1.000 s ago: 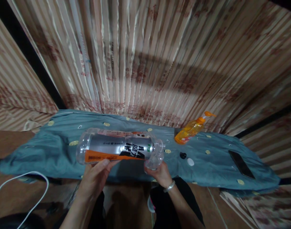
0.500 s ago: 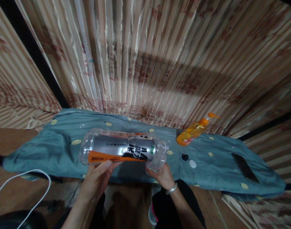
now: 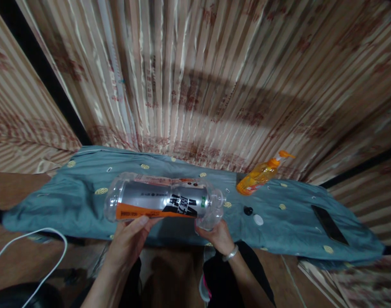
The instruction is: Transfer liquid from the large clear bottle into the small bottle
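A large clear bottle (image 3: 157,199) with a silver and orange label lies nearly level above the cloth, its neck pointing right. My left hand (image 3: 134,235) grips it from below near its base end, thumb on the orange strip. My right hand (image 3: 216,235), with a silver bracelet at the wrist, is closed on a small clear plastic container (image 3: 211,219) just under the bottle's neck. The container's exact shape is hard to make out. Right of it, a black cap (image 3: 248,210) and a white cap (image 3: 258,220) rest on the cloth.
An orange pump bottle (image 3: 257,177) stands toward the back of the teal cloth-covered surface (image 3: 179,231). A dark phone (image 3: 329,224) lies at the right. Behind hangs a striped curtain (image 3: 208,85). A white cable (image 3: 62,248) loops at the lower left.
The large bottle has shifted very slightly left and its label has turned a little. Both hands keep their hold.
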### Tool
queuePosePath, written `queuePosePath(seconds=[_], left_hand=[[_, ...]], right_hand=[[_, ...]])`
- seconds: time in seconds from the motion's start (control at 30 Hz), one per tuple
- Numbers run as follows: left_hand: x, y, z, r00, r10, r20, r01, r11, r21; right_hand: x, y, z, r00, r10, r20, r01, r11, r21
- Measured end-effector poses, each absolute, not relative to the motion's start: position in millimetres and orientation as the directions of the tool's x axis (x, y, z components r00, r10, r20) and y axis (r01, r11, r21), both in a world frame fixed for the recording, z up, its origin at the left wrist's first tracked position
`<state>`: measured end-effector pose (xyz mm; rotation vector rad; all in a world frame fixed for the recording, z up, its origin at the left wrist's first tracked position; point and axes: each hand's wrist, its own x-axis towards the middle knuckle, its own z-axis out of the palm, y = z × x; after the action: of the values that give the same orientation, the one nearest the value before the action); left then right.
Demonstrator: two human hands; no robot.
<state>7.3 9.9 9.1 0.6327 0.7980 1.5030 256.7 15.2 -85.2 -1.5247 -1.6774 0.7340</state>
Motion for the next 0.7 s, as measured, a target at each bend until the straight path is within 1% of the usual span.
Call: queuePosePath(seconds=[0.17, 0.4, 0.53, 0.7], left_hand=[[6.1, 10.8, 7.2, -0.089, 0.995, -0.054, -0.613, -0.012, 0.79], [7.5, 11.6, 9.7, -0.083, 0.995, -0.058, -0.602, -0.003, 0.799], [12.3, 12.4, 14.7, -0.137, 0.987, -0.082, -0.605, -0.018, 0.796], [14.7, 12.5, 18.8, -0.116, 0.991, -0.067, -0.608, -0.018, 0.793]], right_hand=[[256.9, 15.7, -88.6, -0.001, 0.984, 0.176, 0.553, 0.147, -0.82], [256.2, 15.5, -87.0, -0.008, 0.983, 0.182, 0.528, 0.159, -0.834], [256.0, 15.7, -86.3, -0.005, 0.986, 0.165, 0.519, 0.143, -0.843], [257.4, 15.3, -85.6, -0.005, 0.99, 0.144, 0.537, 0.124, -0.834]])
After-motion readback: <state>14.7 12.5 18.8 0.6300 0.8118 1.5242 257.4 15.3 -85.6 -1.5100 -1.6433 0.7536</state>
